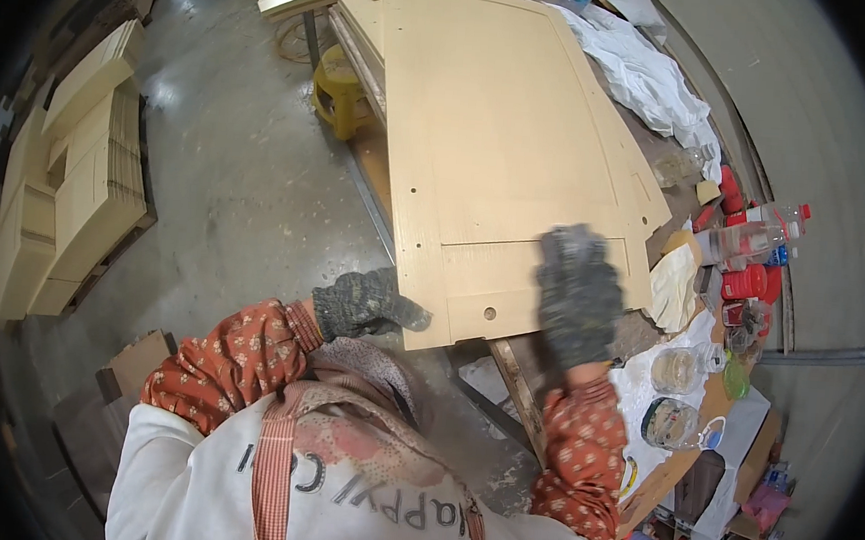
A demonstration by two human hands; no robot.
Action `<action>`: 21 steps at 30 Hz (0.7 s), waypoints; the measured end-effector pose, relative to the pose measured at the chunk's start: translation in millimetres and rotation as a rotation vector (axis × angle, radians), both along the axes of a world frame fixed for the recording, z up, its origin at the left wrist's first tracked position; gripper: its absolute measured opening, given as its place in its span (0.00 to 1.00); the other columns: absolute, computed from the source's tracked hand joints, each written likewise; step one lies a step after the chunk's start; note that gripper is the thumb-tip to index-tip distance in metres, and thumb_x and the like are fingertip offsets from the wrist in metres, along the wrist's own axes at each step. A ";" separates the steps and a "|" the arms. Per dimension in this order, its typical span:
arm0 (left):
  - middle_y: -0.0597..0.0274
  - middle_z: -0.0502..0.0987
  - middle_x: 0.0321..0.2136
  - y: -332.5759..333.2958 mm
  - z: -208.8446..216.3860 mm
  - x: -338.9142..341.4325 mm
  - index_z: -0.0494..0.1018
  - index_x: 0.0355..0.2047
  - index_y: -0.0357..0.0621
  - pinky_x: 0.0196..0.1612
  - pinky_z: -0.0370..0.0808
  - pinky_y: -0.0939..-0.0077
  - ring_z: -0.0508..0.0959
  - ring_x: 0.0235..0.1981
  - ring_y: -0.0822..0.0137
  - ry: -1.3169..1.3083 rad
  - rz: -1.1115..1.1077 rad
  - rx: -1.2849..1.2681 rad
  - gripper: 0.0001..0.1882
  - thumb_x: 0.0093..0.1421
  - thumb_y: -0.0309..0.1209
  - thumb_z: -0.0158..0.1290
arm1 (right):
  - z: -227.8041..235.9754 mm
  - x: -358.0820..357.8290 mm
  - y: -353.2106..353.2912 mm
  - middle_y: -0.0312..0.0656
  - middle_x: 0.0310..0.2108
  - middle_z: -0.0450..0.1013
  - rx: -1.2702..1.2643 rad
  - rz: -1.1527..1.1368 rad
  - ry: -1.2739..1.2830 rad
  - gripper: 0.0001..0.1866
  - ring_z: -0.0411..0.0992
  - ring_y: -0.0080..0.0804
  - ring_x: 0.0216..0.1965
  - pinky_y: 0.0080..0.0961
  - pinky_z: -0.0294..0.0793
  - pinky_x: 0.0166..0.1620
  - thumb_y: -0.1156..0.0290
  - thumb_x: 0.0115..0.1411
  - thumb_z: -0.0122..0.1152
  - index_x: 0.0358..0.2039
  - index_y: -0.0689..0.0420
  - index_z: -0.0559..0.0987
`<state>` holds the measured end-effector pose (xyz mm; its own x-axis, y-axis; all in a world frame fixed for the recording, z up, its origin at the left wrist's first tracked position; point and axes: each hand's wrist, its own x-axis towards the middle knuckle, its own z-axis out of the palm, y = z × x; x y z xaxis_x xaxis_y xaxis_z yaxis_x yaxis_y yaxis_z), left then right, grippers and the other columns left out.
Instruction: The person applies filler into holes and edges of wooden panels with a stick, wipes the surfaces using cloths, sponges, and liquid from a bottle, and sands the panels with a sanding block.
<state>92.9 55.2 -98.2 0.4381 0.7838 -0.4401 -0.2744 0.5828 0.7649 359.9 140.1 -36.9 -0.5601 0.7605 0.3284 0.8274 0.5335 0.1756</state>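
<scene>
A large cream-coloured wooden panel (497,134) with a routed groove and small drilled holes lies across the workbench in front of me. At its near left corner my left hand (365,303), in a dark knitted glove, grips the edge; the thumb rests on top, and the other fingers are partly hidden. My right hand (579,295), gloved the same way, is over the panel's near right part and smeared by motion. Whether anything is under its fingers cannot be seen. Beneath the panel, another cream board (365,16) shows at the far left.
Clear bottles (750,242), red containers (746,282) and glass jars (670,424) crowd the right side of the bench. White cloth (647,74) lies behind them. A yellow stool (340,93) stands left of the bench. Stacked boards (97,186) sit on the floor farther left.
</scene>
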 end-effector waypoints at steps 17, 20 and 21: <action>0.54 0.74 0.47 -15.4 -43.1 -8.1 0.65 0.55 0.38 0.49 0.73 0.74 0.75 0.46 0.67 0.158 -0.238 0.609 0.25 0.56 0.25 0.57 | 3.7 -98.6 -36.6 0.57 0.61 0.56 -0.235 -0.056 -0.060 0.26 0.59 0.56 0.58 0.53 0.56 0.57 0.52 0.59 0.51 0.59 0.38 0.68; 0.55 0.75 0.47 -16.2 -56.1 2.4 0.69 0.52 0.42 0.49 0.73 0.71 0.75 0.46 0.64 0.194 -0.327 0.836 0.20 0.60 0.31 0.53 | 1.7 -117.1 -28.0 0.59 0.61 0.56 -0.143 -0.142 -0.032 0.26 0.60 0.57 0.55 0.54 0.58 0.55 0.53 0.60 0.49 0.60 0.38 0.67; 0.55 0.75 0.46 -19.5 -57.7 6.0 0.72 0.49 0.46 0.49 0.73 0.70 0.75 0.46 0.61 0.006 -0.269 0.658 0.16 0.63 0.37 0.49 | -0.5 -118.5 -27.9 0.60 0.61 0.56 -0.084 -0.100 -0.015 0.26 0.61 0.57 0.55 0.54 0.60 0.54 0.54 0.60 0.50 0.60 0.38 0.67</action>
<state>98.9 35.7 -155.9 0.6525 0.7531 0.0848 -0.1808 0.0460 0.9824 241.5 112.2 -37.4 -0.4844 0.8374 0.2532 0.8748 0.4618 0.1463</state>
